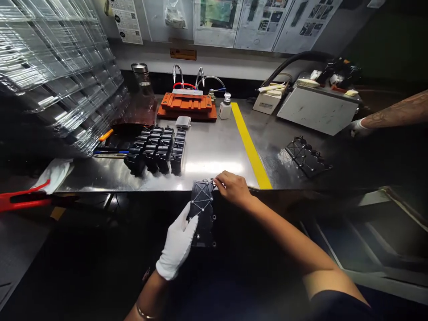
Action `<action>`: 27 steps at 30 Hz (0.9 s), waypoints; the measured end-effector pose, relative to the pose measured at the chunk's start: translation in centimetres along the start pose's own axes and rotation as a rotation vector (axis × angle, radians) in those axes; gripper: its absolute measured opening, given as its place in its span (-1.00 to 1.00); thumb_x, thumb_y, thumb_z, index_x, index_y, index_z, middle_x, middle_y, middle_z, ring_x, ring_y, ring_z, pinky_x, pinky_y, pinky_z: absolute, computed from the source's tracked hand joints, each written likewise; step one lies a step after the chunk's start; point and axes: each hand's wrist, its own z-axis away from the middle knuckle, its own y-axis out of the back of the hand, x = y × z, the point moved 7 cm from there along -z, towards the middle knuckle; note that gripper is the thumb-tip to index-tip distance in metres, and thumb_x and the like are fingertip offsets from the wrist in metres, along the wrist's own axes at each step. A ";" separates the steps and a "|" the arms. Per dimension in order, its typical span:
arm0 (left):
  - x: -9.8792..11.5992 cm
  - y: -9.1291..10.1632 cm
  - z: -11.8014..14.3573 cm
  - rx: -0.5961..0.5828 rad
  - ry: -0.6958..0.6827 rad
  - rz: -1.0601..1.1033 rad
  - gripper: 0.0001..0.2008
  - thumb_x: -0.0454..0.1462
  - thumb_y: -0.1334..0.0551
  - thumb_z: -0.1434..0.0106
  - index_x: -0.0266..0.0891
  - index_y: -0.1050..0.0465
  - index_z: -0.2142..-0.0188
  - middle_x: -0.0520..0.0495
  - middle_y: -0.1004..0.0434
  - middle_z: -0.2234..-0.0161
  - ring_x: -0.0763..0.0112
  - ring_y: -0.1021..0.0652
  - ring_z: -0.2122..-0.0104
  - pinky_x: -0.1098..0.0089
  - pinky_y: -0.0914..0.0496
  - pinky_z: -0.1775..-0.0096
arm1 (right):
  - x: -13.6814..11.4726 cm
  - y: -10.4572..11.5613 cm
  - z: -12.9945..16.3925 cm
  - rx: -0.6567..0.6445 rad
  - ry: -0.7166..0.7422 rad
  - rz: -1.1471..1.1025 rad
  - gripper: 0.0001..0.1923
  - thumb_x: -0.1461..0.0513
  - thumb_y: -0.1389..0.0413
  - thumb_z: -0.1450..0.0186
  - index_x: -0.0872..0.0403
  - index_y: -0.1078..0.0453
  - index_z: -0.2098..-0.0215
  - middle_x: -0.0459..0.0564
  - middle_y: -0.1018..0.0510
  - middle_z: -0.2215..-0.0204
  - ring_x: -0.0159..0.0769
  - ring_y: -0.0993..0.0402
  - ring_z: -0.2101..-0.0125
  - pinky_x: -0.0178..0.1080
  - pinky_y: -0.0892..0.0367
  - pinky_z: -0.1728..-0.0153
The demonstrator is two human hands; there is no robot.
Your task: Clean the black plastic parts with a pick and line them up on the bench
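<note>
Nearest, at six o'clock of the view: a black plate [202, 214], just off the near edge of the bench [217, 151], gripped along its left side between thumb and fingers of the gloved left hand [178, 240]. At one o'clock on it, pinched at the corner by thumb and fingertips of the bare right hand [232, 187]; cannot tell about any small part between them. Possible drop past the bench, from a one-sided glove hold under a push at that corner. Farther, at eleven o'clock from the plate, rows of black blocks [155, 149]: probably easy to topple with a leftward swing. At one, yellow tape [249, 142]; at two, a black frame [302, 156], then a co-worker's gloved hand [359, 128]: some chance of a clash from reaching across. Farthest, at twelve, an orange fixture [187, 105].
</note>
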 end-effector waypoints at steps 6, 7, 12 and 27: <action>-0.5 -0.2 -0.1 -0.035 -0.003 0.050 -0.38 -0.09 -0.29 -0.18 -0.22 -0.33 -0.20 0.00 -0.62 0.31 0.41 -0.57 0.36 0.43 -0.48 0.21 | -0.4 0.4 -0.2 0.063 0.060 0.035 -0.70 0.17 0.02 -0.39 0.10 -0.49 0.35 0.01 -0.58 0.39 -0.36 -0.46 0.40 -0.34 -0.13 0.42; -0.6 -0.2 -0.1 -0.042 -0.003 0.048 -0.38 -0.08 -0.28 -0.19 -0.23 -0.31 -0.21 0.00 -0.62 0.32 0.41 -0.57 0.37 0.42 -0.48 0.21 | -0.5 0.4 -0.2 0.075 0.069 0.029 -0.70 0.17 0.02 -0.39 0.09 -0.50 0.36 0.00 -0.58 0.40 -0.37 -0.45 0.40 -0.34 -0.13 0.43; -0.8 -0.4 -0.3 -0.083 -0.008 0.066 -0.37 -0.07 -0.25 -0.22 -0.21 -0.26 -0.24 0.01 -0.60 0.27 0.43 -0.56 0.32 0.41 -0.47 0.15 | -0.1 0.7 0.1 0.152 0.060 0.037 -0.72 0.17 -0.03 -0.37 0.07 -0.48 0.42 -0.04 -0.57 0.45 -0.39 -0.44 0.46 -0.34 -0.11 0.47; -1.6 -0.4 -0.7 -0.100 -0.043 0.071 -0.36 -0.08 -0.23 -0.20 -0.22 -0.25 -0.24 0.04 -0.54 0.38 0.44 -0.50 0.40 0.40 -0.45 0.25 | -1.8 1.6 4.1 0.141 0.315 -0.110 -0.74 0.19 -0.04 -0.38 0.08 -0.46 0.43 -0.06 -0.51 0.54 -0.42 -0.42 0.52 -0.35 -0.20 0.48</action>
